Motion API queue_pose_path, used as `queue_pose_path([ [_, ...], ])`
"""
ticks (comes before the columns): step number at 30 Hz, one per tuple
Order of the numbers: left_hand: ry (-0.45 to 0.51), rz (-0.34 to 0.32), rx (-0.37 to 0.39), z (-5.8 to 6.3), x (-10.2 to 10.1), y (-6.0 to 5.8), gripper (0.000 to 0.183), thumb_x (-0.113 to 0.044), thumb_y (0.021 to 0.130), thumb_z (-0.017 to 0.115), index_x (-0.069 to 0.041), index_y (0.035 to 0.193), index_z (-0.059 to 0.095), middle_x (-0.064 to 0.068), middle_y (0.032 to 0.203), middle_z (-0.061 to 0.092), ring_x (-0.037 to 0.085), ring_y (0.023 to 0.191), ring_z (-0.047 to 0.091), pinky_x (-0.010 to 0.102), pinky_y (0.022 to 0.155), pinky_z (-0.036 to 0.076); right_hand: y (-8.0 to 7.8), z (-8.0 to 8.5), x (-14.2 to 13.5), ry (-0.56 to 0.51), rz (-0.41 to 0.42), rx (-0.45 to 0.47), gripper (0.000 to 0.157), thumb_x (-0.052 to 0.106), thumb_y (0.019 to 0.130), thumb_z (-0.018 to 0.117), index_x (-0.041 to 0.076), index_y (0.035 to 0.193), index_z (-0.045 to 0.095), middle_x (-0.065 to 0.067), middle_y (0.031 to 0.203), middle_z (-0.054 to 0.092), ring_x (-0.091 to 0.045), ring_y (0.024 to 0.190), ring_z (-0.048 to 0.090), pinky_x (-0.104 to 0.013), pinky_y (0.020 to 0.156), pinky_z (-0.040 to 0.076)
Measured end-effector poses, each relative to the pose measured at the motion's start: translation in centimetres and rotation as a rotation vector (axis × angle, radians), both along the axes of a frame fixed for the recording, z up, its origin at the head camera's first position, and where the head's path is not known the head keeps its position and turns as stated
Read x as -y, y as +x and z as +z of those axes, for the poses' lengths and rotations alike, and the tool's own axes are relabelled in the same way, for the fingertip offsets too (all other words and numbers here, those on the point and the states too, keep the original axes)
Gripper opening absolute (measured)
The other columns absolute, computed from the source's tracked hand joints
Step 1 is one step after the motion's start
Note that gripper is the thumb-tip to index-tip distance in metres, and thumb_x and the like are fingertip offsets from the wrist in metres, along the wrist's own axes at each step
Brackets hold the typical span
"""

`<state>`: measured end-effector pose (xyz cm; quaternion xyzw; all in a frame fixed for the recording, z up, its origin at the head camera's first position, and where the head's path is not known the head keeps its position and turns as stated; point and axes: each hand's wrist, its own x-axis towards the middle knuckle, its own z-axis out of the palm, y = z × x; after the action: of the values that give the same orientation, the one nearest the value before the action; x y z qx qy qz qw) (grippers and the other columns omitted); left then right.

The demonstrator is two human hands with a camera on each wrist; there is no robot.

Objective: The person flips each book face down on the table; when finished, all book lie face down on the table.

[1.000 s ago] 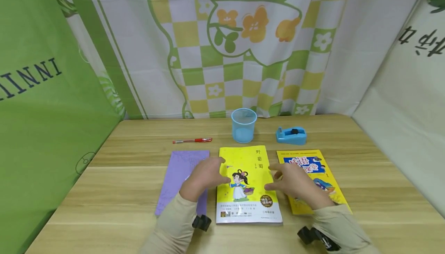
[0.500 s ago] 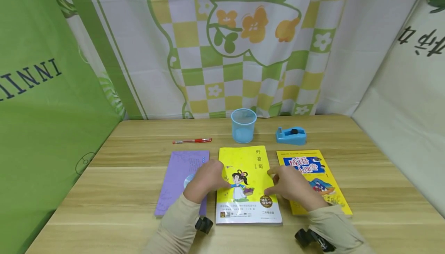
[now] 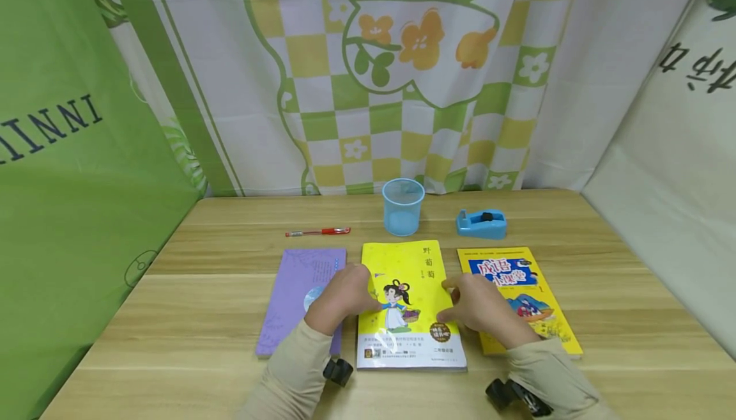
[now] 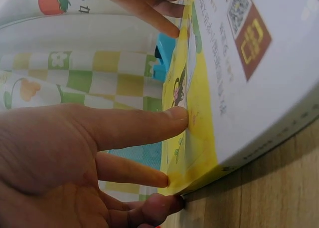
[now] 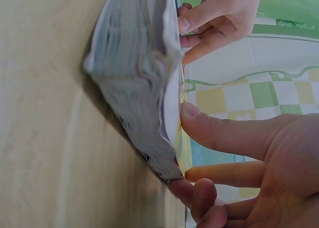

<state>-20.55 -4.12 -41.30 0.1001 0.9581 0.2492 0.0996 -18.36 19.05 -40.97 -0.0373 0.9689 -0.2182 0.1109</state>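
Note:
A thick yellow book [image 3: 399,257] with a white lower band and a cartoon figure lies flat at the middle of the table. My left hand [image 3: 344,297] grips its left edge, the thumb on the cover and other fingers curled at the side. On the opposite edge my right hand [image 3: 482,303] holds the book in the same way; the right wrist view shows its thumb [image 5: 194,118] on the cover and fingers low against the page block [image 5: 134,103]. Whether any fingertips are under the book is hidden.
A purple book [image 3: 282,298] lies partly behind the left hand. Beneath the right forearm is another yellow book [image 3: 537,279] with a blue title patch. Farther back are a red pen [image 3: 318,232], a translucent blue cup [image 3: 403,208] and a blue tape dispenser [image 3: 482,224].
Both hands have come in closer on the middle book's side edges, the right moving slightly left. Over the last half second they hold almost still, and the book stays in place.

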Motion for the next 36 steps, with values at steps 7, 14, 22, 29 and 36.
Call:
queue_pose_path([
  [7, 0.043, 0.052, 0.03, -0.1, -0.2, -0.1, 0.035, -0.012, 0.071, 0.091, -0.003, 0.069, 0.057, 0.002, 0.066, 0.039, 0.016, 0.055, 0.041, 0.026, 0.05, 0.035, 0.0, -0.2, 0.0, -0.032, -0.008, -0.005, 0.066, 0.021, 0.073, 0.091, -0.002, 0.13, 0.065, -0.009, 0.091, 0.065, -0.021, 0.079, 0.054, -0.03, 0.066, 0.046],
  [14, 0.099, 0.115, 0.013, -0.1, -0.1, -0.3, 0.023, -0.001, 0.071, 0.081, 0.0, 0.077, 0.059, 0.005, 0.068, 0.046, 0.02, 0.059, 0.046, 0.027, 0.052, 0.04, 0.0, -0.3, 0.0, -0.054, -0.015, -0.005, 0.066, 0.019, 0.073, 0.091, -0.003, 0.13, 0.065, -0.009, 0.091, 0.065, -0.022, 0.079, 0.054, -0.03, 0.066, 0.046],
  [22, 0.207, 0.179, 0.014, 0.0, 0.0, -0.5, 0.027, 0.004, 0.072, 0.075, 0.008, 0.096, 0.065, 0.01, 0.074, 0.052, 0.019, 0.06, 0.046, 0.026, 0.051, 0.038, 0.1, -0.2, 0.0, -0.06, -0.011, -0.015, 0.066, 0.019, 0.072, 0.092, -0.004, 0.129, 0.066, -0.009, 0.091, 0.065, -0.021, 0.078, 0.054, -0.03, 0.066, 0.046],
  [29, 0.365, 0.205, -0.016, 0.8, 0.3, -0.5, 0.046, 0.003, 0.075, 0.07, 0.012, 0.12, 0.066, 0.003, 0.064, 0.048, 0.01, 0.048, 0.033, 0.02, 0.044, 0.029, 0.1, 0.1, -0.1, -0.065, -0.02, 0.004, 0.064, 0.019, 0.074, 0.091, -0.004, 0.129, 0.066, -0.01, 0.092, 0.067, -0.022, 0.078, 0.055, -0.031, 0.066, 0.048],
  [36, 0.53, 0.208, -0.04, 2.4, 0.8, -0.4, 0.043, 0.002, 0.077, 0.07, 0.007, 0.12, 0.069, 0.011, 0.082, 0.067, 0.015, 0.068, 0.053, 0.024, 0.058, 0.043, 0.0, 0.0, -0.3, -0.124, -0.019, 0.057, 0.062, 0.023, 0.076, 0.09, 0.0, 0.129, 0.067, -0.01, 0.098, 0.072, -0.021, 0.08, 0.056, -0.03, 0.066, 0.048],
])
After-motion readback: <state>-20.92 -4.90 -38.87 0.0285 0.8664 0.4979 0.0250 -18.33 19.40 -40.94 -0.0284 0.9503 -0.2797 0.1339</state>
